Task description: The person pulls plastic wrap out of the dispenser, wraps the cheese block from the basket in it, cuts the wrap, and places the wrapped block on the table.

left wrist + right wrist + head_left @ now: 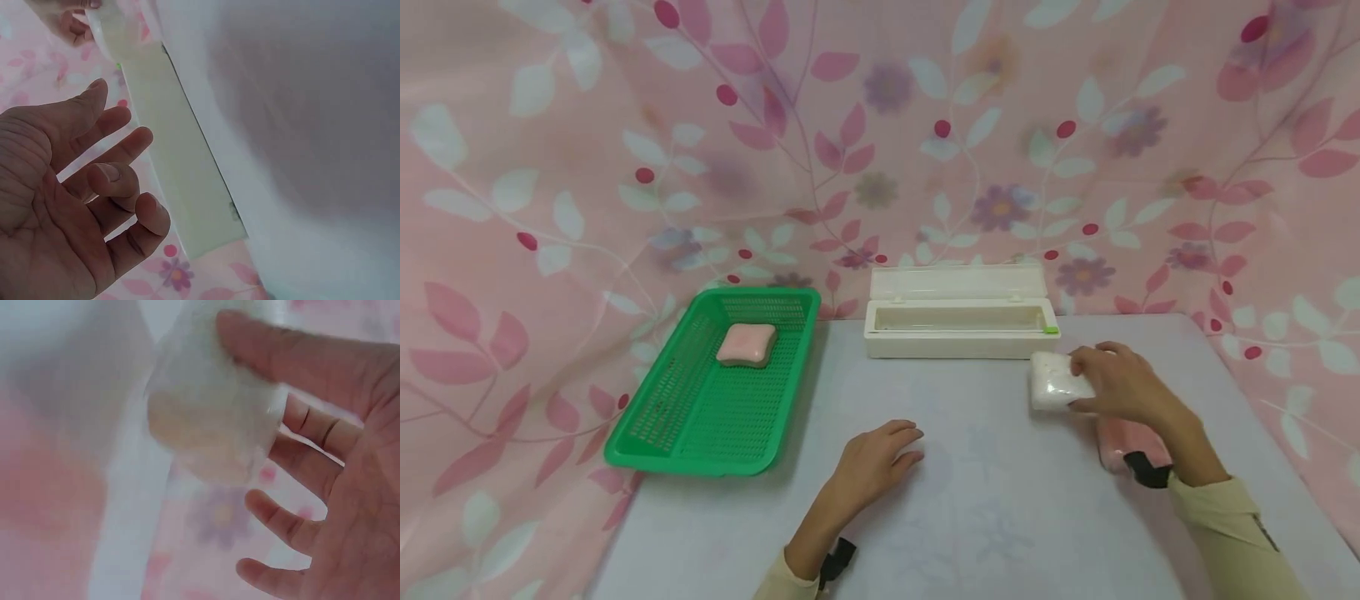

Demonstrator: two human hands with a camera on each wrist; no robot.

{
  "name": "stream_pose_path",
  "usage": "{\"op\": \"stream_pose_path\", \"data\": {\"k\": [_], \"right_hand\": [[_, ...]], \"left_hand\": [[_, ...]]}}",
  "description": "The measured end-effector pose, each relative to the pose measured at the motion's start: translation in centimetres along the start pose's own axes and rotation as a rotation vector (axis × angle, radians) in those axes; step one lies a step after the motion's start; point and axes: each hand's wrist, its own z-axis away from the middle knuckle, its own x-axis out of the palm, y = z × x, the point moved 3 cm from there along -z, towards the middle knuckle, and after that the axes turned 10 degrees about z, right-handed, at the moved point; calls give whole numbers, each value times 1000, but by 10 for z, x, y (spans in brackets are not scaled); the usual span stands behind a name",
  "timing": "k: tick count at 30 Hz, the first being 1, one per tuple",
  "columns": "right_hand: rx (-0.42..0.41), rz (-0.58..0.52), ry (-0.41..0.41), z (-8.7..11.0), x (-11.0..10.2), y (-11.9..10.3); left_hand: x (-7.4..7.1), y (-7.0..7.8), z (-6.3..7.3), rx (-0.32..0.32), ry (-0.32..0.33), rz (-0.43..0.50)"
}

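Observation:
My right hand (1120, 383) pinches a white block in shiny clear wrap (1054, 383) between thumb and fingers, above the right part of the table. In the right wrist view the thumb lies across the wrapped block (206, 394), and the two lower fingers stay off it. A pink packet (1129, 442) lies beneath my right wrist, partly hidden by it. My left hand (874, 460) is over the middle of the table, fingers loosely bent, holding nothing, as the left wrist view shows of the same hand (81, 181).
A green plastic basket (797, 392) on the left holds a pink soap bar (747, 344). At the back, a long cream box (958, 346) stands with its lid (957, 283) raised and a small green piece (1050, 330) at its right end. Floral cloth (880, 150) hangs behind the white-covered table (970, 500).

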Motion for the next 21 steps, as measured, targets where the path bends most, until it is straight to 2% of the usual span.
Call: {"op": "stream_pose_path", "data": {"k": [3, 6, 10, 13, 16, 21], "right_hand": [[64, 12, -47, 4, -7, 38], [103, 20, -73, 6, -6, 70], [153, 4, -140, 9, 6, 98], [173, -17, -185, 11, 14, 108], [156, -25, -195, 11, 16, 107], [88, -41, -174, 8, 1, 93]], "left_hand": [[0, -3, 3, -16, 3, 4], [-1, -5, 5, -19, 17, 8], [-1, -8, 5, -20, 19, 14], [-1, -11, 5, -36, 2, 14], [-2, -14, 4, -48, -7, 7], [-6, -19, -2, -54, -7, 28]]}}
